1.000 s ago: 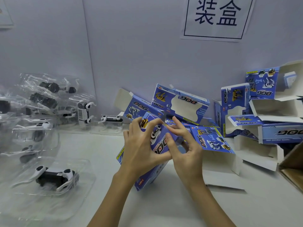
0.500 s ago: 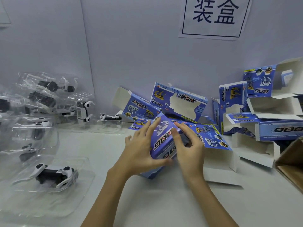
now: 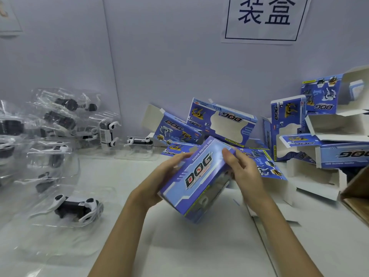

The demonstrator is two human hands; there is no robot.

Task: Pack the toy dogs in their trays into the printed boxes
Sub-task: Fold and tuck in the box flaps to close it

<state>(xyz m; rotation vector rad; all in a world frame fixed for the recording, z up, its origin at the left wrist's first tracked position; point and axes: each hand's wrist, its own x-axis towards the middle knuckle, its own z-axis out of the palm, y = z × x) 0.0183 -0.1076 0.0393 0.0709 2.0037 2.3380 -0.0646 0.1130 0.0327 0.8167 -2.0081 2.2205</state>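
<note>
Both hands hold one box [image 3: 196, 178] tilted above the tabletop [image 3: 179, 246]: left hand [image 3: 159, 182] wrapped on its left side, right hand [image 3: 242, 172] w/ fingers on the far end. Prob. closing step; dog seems inside. Next: set it aside, take the dog tray [image 3: 65, 208] left of the box.

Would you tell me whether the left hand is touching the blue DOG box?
Touching: the head view shows the left hand gripping the blue DOG box along its left edge.

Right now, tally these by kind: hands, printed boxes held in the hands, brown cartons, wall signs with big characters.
Hands: 2, left hand and right hand
Printed box held: 1
Brown carton: 1
Wall sign: 1
Total: 5
</note>
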